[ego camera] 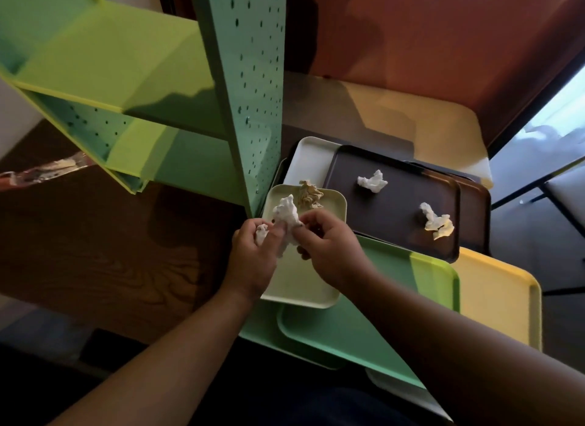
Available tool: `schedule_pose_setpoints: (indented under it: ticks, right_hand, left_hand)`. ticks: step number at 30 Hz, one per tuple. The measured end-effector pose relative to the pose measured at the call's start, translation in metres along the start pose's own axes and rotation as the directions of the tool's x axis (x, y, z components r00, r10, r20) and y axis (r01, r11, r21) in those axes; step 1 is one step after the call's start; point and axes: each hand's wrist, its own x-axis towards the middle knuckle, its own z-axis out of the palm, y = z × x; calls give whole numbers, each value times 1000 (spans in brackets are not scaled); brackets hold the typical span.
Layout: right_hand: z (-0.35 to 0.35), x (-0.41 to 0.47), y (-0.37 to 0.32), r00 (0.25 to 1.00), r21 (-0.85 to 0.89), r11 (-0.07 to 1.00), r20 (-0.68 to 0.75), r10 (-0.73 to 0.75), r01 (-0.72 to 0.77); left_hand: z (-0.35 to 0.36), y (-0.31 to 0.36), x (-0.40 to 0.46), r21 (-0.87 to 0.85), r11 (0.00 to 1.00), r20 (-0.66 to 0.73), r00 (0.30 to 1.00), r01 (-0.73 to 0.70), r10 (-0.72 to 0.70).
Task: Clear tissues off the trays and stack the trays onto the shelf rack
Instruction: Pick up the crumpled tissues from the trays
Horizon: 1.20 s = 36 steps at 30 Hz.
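White crumpled tissue point(286, 215) at frame centre: I see my left hand point(253, 254) and right hand point(329, 251) both pinching it over the pale tray point(304, 286).

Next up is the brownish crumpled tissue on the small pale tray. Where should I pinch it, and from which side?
Probably pinch the raised crumpled top of the brownish tissue from above, coming in from the right hand side. It lies against the tray's far rim and the rack's perforated panel stands close on the left, so a low sideways approach looks awkward.

Both hands point(294, 248) on white tissue point(286, 215)
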Motion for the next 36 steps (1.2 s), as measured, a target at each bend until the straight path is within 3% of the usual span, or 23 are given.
schedule_pose_setpoints:
  ticks: [3, 5, 8, 10, 14, 18, 20, 21, 22, 25, 26, 29, 31, 32, 33, 36]
  right_hand:
    - [-3, -4, -10, 978, 120, 989, 201, 57, -83]
    - [-6, -2, -15, 967, 74, 993, 242, 73, -93]
    - [-14, 22, -7, 998, -276, 961, -49, -48, 33]
    - [-20, 47, 1, 978, -426, 902, -145, -152, 77]
    - [-22, 89, 16, 993, -773, 624, 97, -62, 114]
    - [-22, 106, 26, 962, -897, 349, 252, -101, 272]
    - [-23, 107, 26, 941, -904, 262, 316, -119, 337]
    - [-23, 106, 25, 935, -897, 263, 334, -121, 354]
    - [-24, 104, 24, 936, -874, 335, 319, -149, 352]
    - [-28, 87, 12, 976, -602, 769, 109, -186, 214]
    - [-30, 79, 5, 983, -484, 856, 100, -153, 183]
    - [-35, 64, -3, 980, -143, 989, 197, -6, 34]
    - [-47, 68, 1, 998, 39, 998, 34, 49, -50]
    - [-58, 75, 6, 993, -27, 999, -116, 19, -22]
    - [-70, 83, 12, 972, -201, 980, -230, -37, -10]
    - [-109, 107, 32, 964, -667, 739, -247, -100, -94]
  left_hand:
    - [14, 9, -5, -201, 977, 143, 989, 64, -35]
    - [19, 19, -5, -239, 969, 146, 989, 59, -24]
    - [18, 21, 6, -167, 984, 72, 996, 56, -44]
    - [15, 18, 14, -102, 994, 95, 995, 48, -39]
    - [12, 14, 24, 16, 1000, 104, 994, 12, -14]
    - [13, 12, 33, 75, 992, 47, 994, 99, -102]
    - [15, 13, 37, 109, 989, 43, 993, 101, -106]
    - [16, 15, 37, 95, 991, 36, 995, 93, -97]
    - [19, 18, 39, 74, 994, 26, 996, 82, -85]
    - [30, 30, 44, -12, 994, 8, 994, 112, -112]
    - [34, 34, 45, -55, 990, 10, 991, 132, -132]
    - [51, 40, 51, -155, 977, 29, 990, 144, -141]
    - [62, 43, 55, -156, 983, 39, 995, 97, -92]
    - [67, 45, 57, -155, 984, 46, 996, 87, -81]
    - [71, 46, 59, -147, 985, 55, 995, 87, -80]
    - [81, 43, 64, -101, 989, 106, 990, 109, -98]
